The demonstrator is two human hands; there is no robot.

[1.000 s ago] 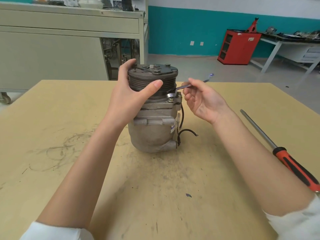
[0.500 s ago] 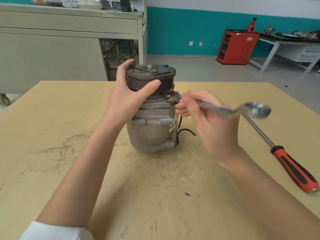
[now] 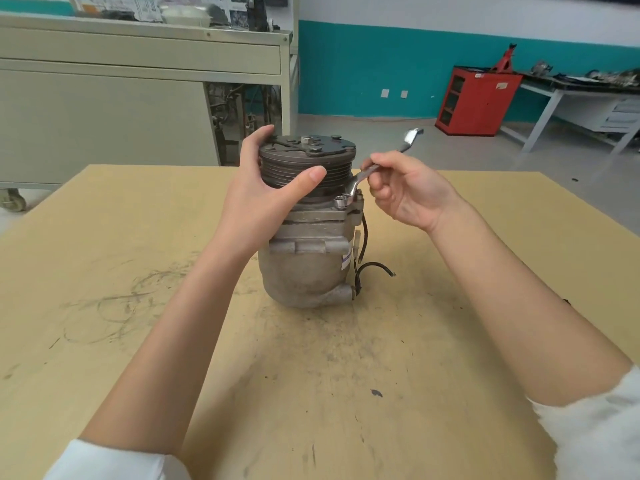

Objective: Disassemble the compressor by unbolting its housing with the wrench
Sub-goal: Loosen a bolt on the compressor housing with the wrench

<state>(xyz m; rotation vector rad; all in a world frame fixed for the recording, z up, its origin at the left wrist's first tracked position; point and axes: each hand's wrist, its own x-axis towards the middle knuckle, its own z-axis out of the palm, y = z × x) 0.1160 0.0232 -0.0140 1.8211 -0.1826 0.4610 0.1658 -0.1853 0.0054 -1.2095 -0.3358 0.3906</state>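
Half a second ago your right hand (image 3: 408, 195) had swung the wrench (image 3: 360, 176) out toward the right of the frame. Now its handle has come back to point up and right, and its ring end sits on a bolt (image 3: 341, 200) at the housing flange. Your right fingers (image 3: 381, 192) pinch the handle near its middle. Your left hand (image 3: 259, 199) has stayed put, fingers and thumb wrapped round the pulley (image 3: 332, 168). The compressor (image 3: 301, 275) stands upright at the middle of the tabletop (image 3: 138, 237). It is grey and grimy, with the dark grooved pulley on top and a black wire (image 3: 375, 265) curling from its right side.
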